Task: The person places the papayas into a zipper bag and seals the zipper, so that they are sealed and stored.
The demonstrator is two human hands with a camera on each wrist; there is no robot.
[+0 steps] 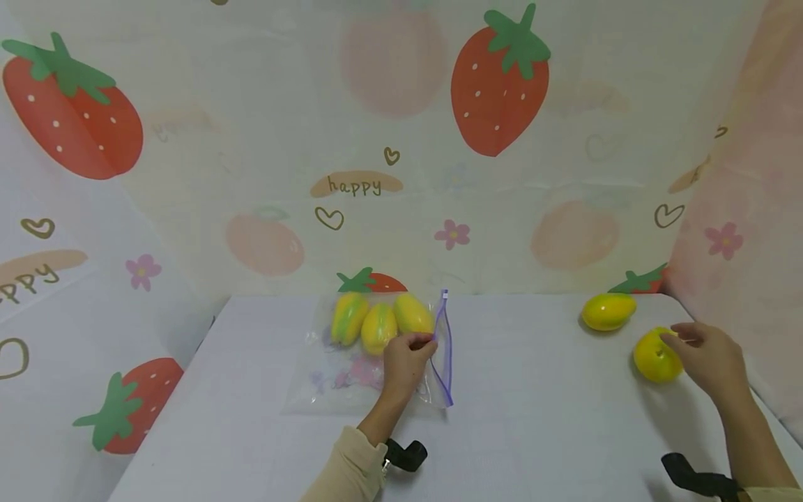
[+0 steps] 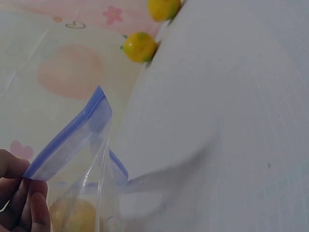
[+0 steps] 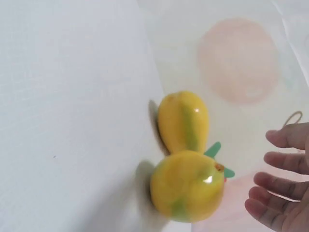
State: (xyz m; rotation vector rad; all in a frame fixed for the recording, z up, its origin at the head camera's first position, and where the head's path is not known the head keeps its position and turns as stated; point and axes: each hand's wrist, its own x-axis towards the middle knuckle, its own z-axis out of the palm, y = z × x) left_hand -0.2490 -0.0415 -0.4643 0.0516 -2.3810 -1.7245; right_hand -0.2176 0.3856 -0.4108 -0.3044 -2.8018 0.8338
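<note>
Behind the white table (image 1: 533,418) rises a pale sheet (image 1: 263,125) bearing printed red strawberries (image 1: 500,104) and a "happy" label (image 1: 355,184). Pinkish sheeting (image 1: 753,293) borders the table's right side.

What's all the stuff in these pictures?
Broad flat table: one, white, across lower view
Strawberry-printed sheeting: number unclear, pale, around the table
Clear plastic zip bag: one, clear with purple edge, mid-table
Glossy rounded fruits: five, yellow-green, three in bag, two at table's right
Curved wrist attachments: two, black, one per wrist
Cloth sleeves: two, beige, on forearms
Left hand: one, bare, pinching bag's purple edge
Right hand: one, bare, beside nearer loose fruit
</note>
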